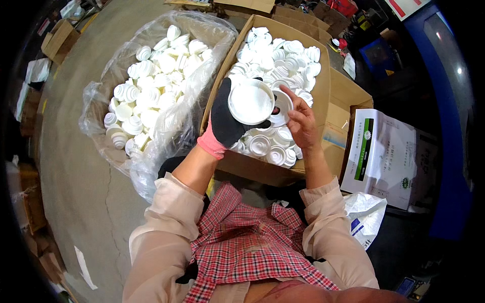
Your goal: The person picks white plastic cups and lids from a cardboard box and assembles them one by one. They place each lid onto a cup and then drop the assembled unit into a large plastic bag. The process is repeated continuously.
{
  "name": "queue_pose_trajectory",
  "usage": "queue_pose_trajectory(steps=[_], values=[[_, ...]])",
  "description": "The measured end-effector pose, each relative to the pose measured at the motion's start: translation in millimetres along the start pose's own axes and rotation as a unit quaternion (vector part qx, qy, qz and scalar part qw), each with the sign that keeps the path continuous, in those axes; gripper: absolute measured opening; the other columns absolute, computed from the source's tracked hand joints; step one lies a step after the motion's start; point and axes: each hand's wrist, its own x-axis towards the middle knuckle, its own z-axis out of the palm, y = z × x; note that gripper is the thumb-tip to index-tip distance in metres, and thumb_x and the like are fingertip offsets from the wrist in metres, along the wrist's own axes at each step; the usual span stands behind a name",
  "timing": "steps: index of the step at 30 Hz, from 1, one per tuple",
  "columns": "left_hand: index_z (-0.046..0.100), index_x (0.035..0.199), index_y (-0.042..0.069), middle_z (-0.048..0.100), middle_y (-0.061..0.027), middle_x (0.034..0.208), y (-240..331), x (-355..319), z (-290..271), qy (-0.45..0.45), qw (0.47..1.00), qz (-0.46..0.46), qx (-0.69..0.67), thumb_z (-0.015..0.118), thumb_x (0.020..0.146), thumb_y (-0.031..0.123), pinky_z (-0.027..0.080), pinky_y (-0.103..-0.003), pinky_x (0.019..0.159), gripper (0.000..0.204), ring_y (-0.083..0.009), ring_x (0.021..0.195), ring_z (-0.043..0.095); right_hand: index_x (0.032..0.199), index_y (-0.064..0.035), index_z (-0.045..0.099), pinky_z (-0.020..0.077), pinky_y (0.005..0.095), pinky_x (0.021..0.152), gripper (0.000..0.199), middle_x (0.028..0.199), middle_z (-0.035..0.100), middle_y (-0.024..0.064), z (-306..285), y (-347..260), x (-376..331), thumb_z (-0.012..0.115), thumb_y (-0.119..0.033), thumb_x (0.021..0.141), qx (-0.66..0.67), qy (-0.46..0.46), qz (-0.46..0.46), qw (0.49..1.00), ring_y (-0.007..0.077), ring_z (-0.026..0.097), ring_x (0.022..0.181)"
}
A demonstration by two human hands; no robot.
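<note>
Above concrete [93, 192], one gloved hand [224, 118] holds one disc [251, 101].

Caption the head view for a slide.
Black-gloved left grip holding a round white plastic piece over a brown cardboard box of ridged white plastic pieces.

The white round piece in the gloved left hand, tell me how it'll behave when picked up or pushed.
The white round piece is probably fairly stiff: its rim looks evenly circular in the left hand. It seems light, since that one hand supports it. Given its round outline, it might roll if stood on edge.
</note>
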Motion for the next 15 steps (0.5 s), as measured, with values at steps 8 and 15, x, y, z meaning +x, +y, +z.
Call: queue_pose_trajectory(steps=[8, 15], values=[[0.047, 0.124, -0.001, 0.059, -0.0139, 0.115, -27, 4, 7, 0.006, 0.983, -0.075, -0.165, 0.085, 0.067, 0.012, 0.048, -0.033, 0.089, 0.07, -0.0238, 0.104, 0.06, 0.132, -0.0089, 0.043, 0.0454, 0.0355, 0.097, 0.075, 0.13, 0.045, 0.0077, 34, -27, -16, 0.073, 0.008, 0.066, -0.166, 0.043, -0.059, 0.983, 0.0211, 0.05, 0.117], [0.033, 0.142, -0.002, 0.044, -0.0131, 0.139, 1, -9, 35, -0.021, 0.993, 0.051, -0.1, 0.052, 0.091, 0.002, 0.032, -0.029, 0.106, 0.054, -0.0197, 0.126, 0.043, 0.137, -0.0098, 0.043, 0.0443, 0.0335, 0.096, 0.073, 0.129, 0.045, 0.0058, 49, -32, -30, 0.075, -0.002, 0.072, -0.223, 0.02, -0.105, 0.969, 0.0182, 0.046, 0.118]])
